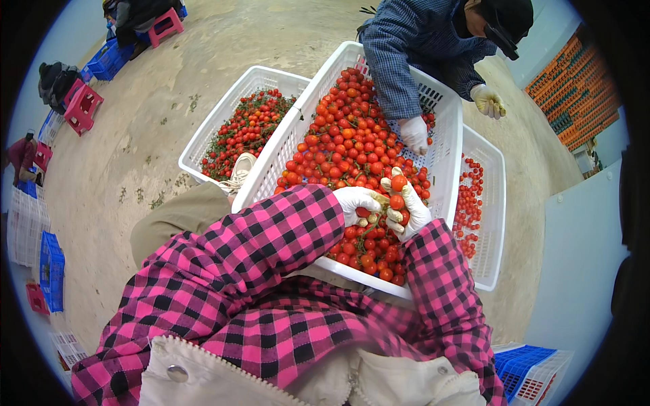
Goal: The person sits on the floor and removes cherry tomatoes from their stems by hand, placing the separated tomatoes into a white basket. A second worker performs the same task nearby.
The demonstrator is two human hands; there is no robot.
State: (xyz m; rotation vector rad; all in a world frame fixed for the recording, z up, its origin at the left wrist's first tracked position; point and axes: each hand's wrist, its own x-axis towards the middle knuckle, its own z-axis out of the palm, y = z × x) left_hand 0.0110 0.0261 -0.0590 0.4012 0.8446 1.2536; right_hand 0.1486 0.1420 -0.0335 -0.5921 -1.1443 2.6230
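Both of my hands wear white gloves and are close together over the near part of a large white plastic crate (279,156) of cherry tomatoes (350,144). My left hand (358,205) is closed around a red cherry tomato, with a green stem by its stained fingertips. In my right hand (412,210) several cherry tomatoes rest against the palm and fingers. Across the crate, a co-worker's gloved hand (414,135) reaches in among the tomatoes; the co-worker's other gloved hand (488,101) is outside the rim, fingers curled.
A white crate (205,133) of tomatoes on stems stands at the left, my shoe beside it. Another white crate (490,243) with loose tomatoes lies at the right, partly under the large one. Pink stools (84,107) and blue crates (52,269) line the far left.
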